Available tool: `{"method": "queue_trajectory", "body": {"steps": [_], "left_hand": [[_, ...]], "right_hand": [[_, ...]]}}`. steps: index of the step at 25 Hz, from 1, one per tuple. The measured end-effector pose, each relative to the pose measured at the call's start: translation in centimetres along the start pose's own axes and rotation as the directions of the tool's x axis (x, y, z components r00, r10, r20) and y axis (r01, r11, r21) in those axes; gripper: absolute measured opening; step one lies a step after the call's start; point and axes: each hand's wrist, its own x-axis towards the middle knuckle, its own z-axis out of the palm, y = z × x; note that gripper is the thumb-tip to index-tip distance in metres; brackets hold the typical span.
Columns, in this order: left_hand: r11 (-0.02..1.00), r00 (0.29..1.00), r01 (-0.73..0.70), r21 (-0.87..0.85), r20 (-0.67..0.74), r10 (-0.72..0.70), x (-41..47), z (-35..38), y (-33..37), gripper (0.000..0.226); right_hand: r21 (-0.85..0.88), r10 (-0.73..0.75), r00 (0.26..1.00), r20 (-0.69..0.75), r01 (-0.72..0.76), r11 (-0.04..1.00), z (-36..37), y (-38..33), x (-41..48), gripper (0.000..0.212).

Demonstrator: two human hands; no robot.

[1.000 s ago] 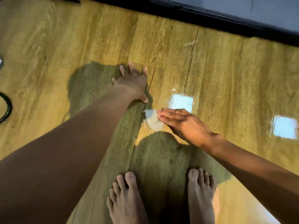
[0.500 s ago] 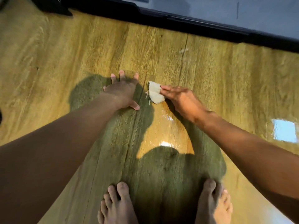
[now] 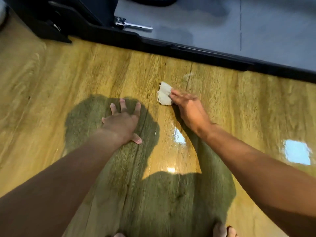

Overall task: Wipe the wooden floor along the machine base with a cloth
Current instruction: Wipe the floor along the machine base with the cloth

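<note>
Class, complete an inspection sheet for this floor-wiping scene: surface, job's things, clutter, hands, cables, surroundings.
Surface: wooden floor glossy, with light reflections, the person's shadow and a pale streak.
Job's things: cloth small, pale, folded, on the floor short of the machine base.
Clutter: nothing seen.
Hands: left hand flat on the floor, fingers spread; right hand presses the cloth with straight fingers.
Cables: nothing seen.
Surroundings: black base edges a grey deck; chrome pin at its left; bare toes at the bottom edge.
</note>
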Motion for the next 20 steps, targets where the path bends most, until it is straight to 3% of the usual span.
{"method": "queue_trajectory", "body": {"steps": [3, 5, 8, 11, 14, 16, 20], "left_hand": [[0.993, 1.000, -0.017, 0.114, -0.015, 0.019, 0.8, -0.2, 0.3, 0.128], [0.984, 0.999, -0.045, 0.172, -0.019, 0.049, 1.1, -0.1, 0.1, 0.130], [0.986, 0.997, -0.075, 0.152, 0.011, 0.074, 0.9, 0.1, -0.7, 0.130], [0.987, 0.996, -0.082, 0.137, 0.045, 0.077, 0.5, -0.4, -0.6, 0.128], [0.987, 0.995, -0.084, 0.136, 0.070, 0.075, 0.4, -0.7, -0.3, 0.128], [0.987, 0.994, -0.082, 0.138, 0.080, 0.071, 0.3, -0.9, -0.2, 0.128], [0.990, 0.994, -0.064, 0.126, 0.092, 0.052, 0.0, -1.4, 0.4, 0.127]], "right_hand": [[0.030, -0.262, 0.962, 0.070, 0.261, 0.965, 1.2, -0.2, -4.9, 0.059], [0.031, -0.314, 0.946, 0.084, 0.312, 0.949, 0.4, 1.3, -2.7, 0.053], [0.032, -0.075, 0.996, -0.043, 0.076, 0.997, -1.5, 3.0, 5.5, 0.036], [0.106, 0.107, 0.989, -0.103, -0.096, 0.990, -0.8, 2.5, 6.9, 0.038], [0.047, -0.092, 0.995, -0.031, 0.094, 0.994, 0.1, 1.7, 2.1, 0.048], [-0.012, -0.214, 0.976, 0.025, 0.215, 0.977, -1.3, 3.8, 3.4, 0.041], [-0.050, 0.005, 0.996, -0.085, -0.009, 0.999, -4.3, 7.8, 9.7, 0.035]]}}
